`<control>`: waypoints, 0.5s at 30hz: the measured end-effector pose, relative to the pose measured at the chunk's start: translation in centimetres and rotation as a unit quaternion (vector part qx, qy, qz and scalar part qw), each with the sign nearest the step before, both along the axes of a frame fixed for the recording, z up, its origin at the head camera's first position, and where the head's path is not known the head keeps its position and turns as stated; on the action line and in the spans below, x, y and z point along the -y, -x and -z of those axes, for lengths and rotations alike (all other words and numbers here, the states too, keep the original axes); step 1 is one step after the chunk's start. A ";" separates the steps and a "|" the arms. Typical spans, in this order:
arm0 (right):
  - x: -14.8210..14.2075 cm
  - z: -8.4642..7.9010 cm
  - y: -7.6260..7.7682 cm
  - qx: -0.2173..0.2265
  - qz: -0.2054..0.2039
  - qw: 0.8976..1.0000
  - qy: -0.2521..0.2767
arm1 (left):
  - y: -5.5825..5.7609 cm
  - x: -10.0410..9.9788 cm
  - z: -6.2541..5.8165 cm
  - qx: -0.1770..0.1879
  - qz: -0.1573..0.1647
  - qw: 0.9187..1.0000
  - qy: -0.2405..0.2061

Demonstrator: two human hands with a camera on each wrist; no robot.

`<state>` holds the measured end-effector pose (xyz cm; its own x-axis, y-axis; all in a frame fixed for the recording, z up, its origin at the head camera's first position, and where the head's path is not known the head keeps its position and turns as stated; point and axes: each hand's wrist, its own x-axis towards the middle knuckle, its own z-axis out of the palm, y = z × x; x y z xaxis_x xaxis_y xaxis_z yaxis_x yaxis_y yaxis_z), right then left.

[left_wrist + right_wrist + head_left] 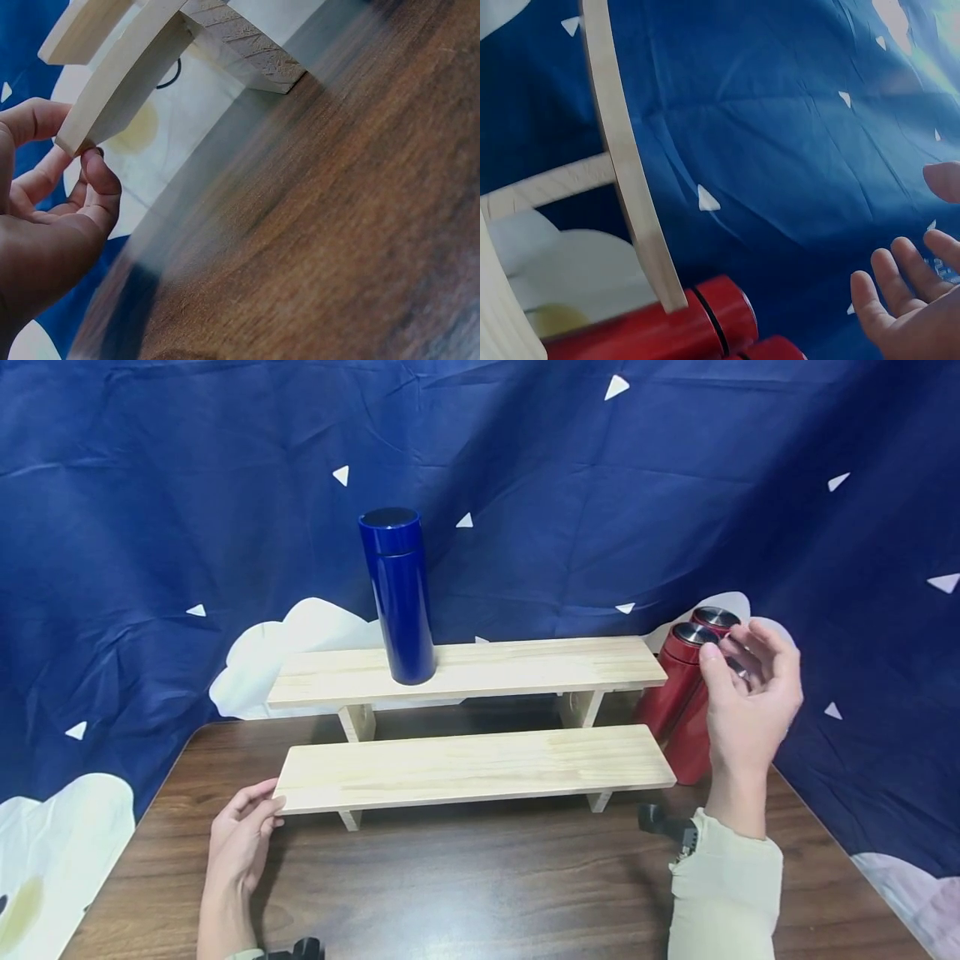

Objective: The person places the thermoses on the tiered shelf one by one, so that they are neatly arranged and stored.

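So the left hand [238, 839], lower left of the frame, has thumb and fingers pinched on the near left corner of the lower board [480, 768] of a two-step wooden shelf. My guess is that's to steady the thing, since it's just boards on short legs standing on the table [480, 877] and a corner's an easy spot to grab without blocking the top.

The blue flask [405, 610] stands on the upper board [532, 664], left of centre up top, probably there because a flat board gives that flat base decent support. The red flasks [667, 693] are bunched by the shelf's right end, maybe just to keep them out of the way. I count two caps, can't tell if there's another behind the hand.

Right hand [753, 702] is up at the right of the frame, fingers loosely curved, thumb well apart, nothing in it. In the head view it overlaps the red flasks, but the right wrist view has them down at the bottom, clear of the fingertips. Blue one's well off to its left.
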<state>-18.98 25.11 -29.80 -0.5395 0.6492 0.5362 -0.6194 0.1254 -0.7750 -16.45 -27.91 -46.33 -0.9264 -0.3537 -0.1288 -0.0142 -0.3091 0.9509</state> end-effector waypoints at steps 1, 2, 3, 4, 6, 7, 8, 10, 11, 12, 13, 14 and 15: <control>-0.2 0.0 -0.1 -0.003 0.003 1.000 0.008 | 0.0 0.0 0.0 0.001 -0.001 1.000 0.000; -0.5 0.0 -0.1 -0.006 0.005 1.000 0.014 | 0.0 0.0 0.0 0.003 -0.003 1.000 0.001; -0.7 0.0 -0.2 -0.006 0.009 1.000 0.018 | 0.0 0.0 0.0 0.003 -0.002 1.000 0.001; -0.9 0.0 -0.3 -0.005 0.011 1.000 0.022 | 0.0 0.1 0.1 0.004 -0.003 1.000 0.002; -1.2 0.0 -0.5 -0.002 0.018 0.999 0.028 | 0.0 0.1 0.1 0.003 -0.004 1.000 0.002; -1.4 0.1 -0.6 -0.002 0.021 0.999 0.030 | 0.0 0.1 0.1 0.002 -0.002 1.000 0.001; -1.6 0.1 -0.6 -0.002 0.024 0.999 0.032 | 0.0 0.1 0.1 0.000 -0.001 1.000 -0.001; -2.0 0.3 -0.7 -0.009 0.028 0.999 0.045 | 0.1 0.1 0.0 -0.005 0.002 1.000 -0.003; -2.2 0.4 -0.8 -0.014 0.031 0.998 0.054 | 0.1 0.1 0.0 -0.007 0.004 1.000 -0.004; -2.4 0.6 -0.8 -0.017 0.036 0.997 0.062 | 0.1 0.1 0.0 -0.009 0.006 1.000 -0.007; -2.6 0.8 -0.9 -0.018 0.044 0.997 0.069 | 0.1 0.1 0.0 -0.011 0.006 1.000 -0.009; -2.8 1.0 -1.0 -0.019 0.051 0.996 0.077 | 0.0 0.1 0.0 -0.013 0.008 1.000 -0.011; -3.0 1.2 -1.1 -0.018 0.059 0.994 0.085 | 0.0 0.1 0.0 -0.012 0.007 1.000 -0.011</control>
<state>-17.87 28.09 -31.04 -0.4366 0.7900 0.4304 -0.6351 0.0682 -0.7694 -16.46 -27.99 -46.37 -0.9345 -0.3373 -0.1135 0.0045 -0.3300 0.9440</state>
